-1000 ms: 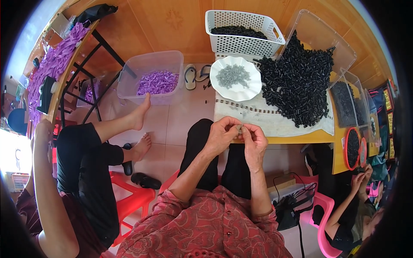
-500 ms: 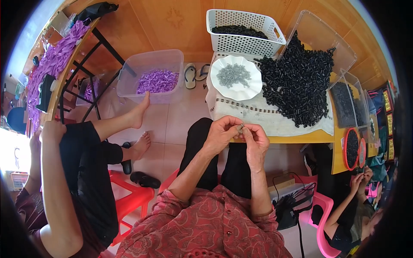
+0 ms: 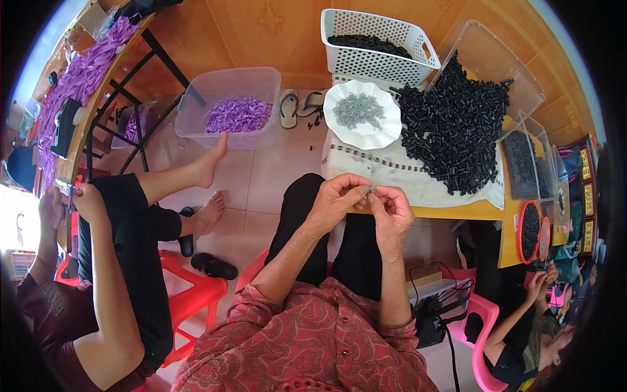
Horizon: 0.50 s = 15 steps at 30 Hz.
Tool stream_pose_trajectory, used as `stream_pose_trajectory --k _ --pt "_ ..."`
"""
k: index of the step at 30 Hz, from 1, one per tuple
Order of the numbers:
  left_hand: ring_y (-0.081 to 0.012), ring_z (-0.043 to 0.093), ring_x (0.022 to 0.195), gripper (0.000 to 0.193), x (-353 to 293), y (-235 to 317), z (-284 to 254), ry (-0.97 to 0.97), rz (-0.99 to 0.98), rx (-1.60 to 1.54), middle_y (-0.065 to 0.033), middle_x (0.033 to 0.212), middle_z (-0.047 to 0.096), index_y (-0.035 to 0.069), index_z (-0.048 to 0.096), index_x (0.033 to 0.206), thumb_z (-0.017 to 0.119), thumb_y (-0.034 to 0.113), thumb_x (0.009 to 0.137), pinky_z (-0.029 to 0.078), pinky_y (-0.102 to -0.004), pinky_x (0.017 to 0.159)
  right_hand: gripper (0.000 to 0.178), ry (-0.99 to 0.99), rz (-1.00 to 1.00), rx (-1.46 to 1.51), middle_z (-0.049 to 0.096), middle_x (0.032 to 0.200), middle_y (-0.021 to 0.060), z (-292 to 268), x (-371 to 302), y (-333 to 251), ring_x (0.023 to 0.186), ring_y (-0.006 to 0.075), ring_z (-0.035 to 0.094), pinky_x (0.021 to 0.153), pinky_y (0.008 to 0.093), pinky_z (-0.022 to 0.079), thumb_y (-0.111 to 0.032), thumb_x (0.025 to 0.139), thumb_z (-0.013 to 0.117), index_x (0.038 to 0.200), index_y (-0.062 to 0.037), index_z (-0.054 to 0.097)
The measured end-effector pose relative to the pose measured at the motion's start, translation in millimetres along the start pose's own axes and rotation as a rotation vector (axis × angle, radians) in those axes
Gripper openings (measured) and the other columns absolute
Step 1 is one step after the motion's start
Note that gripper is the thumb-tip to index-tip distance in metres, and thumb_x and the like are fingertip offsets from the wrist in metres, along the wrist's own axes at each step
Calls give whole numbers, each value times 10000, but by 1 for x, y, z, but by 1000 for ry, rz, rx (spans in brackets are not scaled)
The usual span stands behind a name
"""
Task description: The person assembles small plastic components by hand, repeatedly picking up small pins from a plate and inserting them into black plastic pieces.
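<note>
Fingertips together, my left hand point(image 3: 337, 204) and my right hand point(image 3: 390, 215) meet above my lap at the table's front edge. Both are closed in a pinch around something small and greyish, mostly hidden by the fingers; I cannot make out its kind. Just beyond them, a white scalloped plate point(image 3: 361, 138) bears a heap of small clear-grey pieces point(image 3: 358, 110). To its right spreads a large pile of short black tube-like pieces point(image 3: 450, 124) on a white cloth point(image 3: 411, 175).
Behind the plate stands a white perforated basket point(image 3: 379, 66) with black pieces. Clear plastic bins point(image 3: 522, 163) and a red-rimmed tray point(image 3: 521, 228) are at the right. A tub point(image 3: 186, 124) of purple pieces sits on the floor at left. Co-workers sit on both sides.
The view has shifted slightly. My hands stay pinched together, with the fingers a little rearranged. At left, the co-worker's hands have moved lower and nearer each other.
</note>
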<state>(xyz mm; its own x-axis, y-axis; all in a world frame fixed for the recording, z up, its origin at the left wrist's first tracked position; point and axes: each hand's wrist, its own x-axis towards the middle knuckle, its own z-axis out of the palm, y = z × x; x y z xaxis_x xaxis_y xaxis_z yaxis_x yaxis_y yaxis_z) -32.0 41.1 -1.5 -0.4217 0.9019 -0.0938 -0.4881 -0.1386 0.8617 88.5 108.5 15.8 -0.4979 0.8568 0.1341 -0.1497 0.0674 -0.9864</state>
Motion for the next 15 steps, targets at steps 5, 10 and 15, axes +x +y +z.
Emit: stream_pose_trajectory --k 5,10,15 --pt "-80 591 711 119 0 0 -2 -8 13 -7 -44 842 645 -22 614 998 605 53 906 499 -218 679 119 -5 -131 -185 596 840 9 0 1 5 708 47 556 621 179 461 56 829 669 927 7 623" --pt "-76 589 706 109 -1 0 -2 8 12 9 -38 837 643 -19 612 983 610 57 905 497 -213 667 164 -15 -134 -210 601 876 33 6 1 -2 719 75 587 636 199 482 68 827 651 981 11 648" --pt "-56 573 726 104 -4 1 2 77 109 158 -20 830 637 -18 615 973 607 59 904 483 -201 664 214 -54 -188 -332 613 898 50 7 1 -5 737 97 611 654 212 499 78 828 629 1026 6 664"
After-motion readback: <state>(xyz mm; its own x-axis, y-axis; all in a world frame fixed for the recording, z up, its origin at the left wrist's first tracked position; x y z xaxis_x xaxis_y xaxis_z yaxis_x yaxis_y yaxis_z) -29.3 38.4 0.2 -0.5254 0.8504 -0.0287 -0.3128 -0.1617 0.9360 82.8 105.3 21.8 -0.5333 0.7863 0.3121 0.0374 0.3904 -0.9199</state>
